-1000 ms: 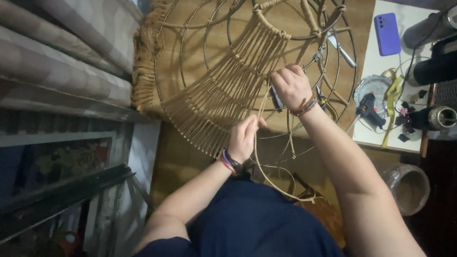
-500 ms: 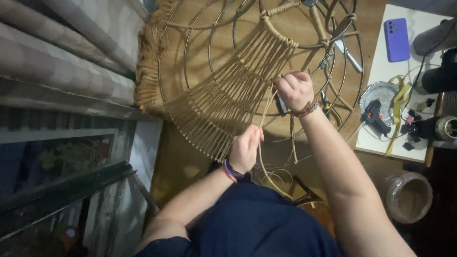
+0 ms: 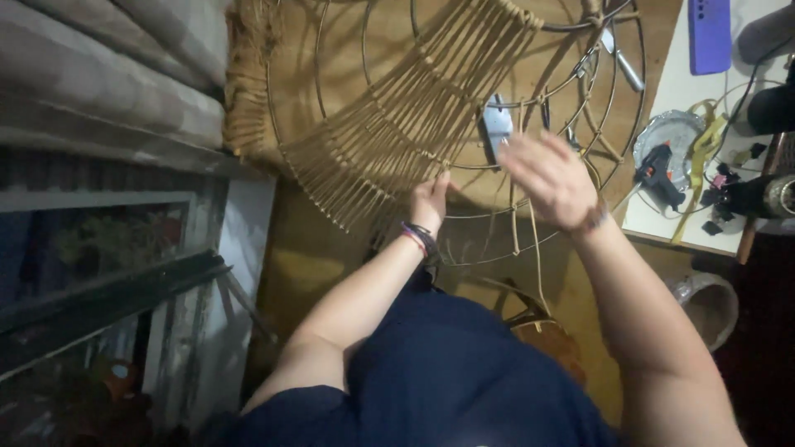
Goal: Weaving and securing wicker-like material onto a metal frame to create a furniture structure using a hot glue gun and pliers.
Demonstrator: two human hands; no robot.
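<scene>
Left hand [image 3: 429,201] is pinched on cords [image 3: 389,141] woven over wire frame [image 3: 464,124]. Right hand [image 3: 546,178] is blurred, fingers spread, nothing gripped, just beside the cords.

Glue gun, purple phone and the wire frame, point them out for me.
glue gun [image 3: 658,170], head view, on its dark body.
purple phone [image 3: 710,33], head view, middle of its back.
wire frame [image 3: 633,108], head view, on its bare outer ring at the right.

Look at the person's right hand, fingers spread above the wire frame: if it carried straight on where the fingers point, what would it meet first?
Probably the small grey tool just beyond the right hand's fingertips, against the round wire frame; depth is hard to judge.
</scene>
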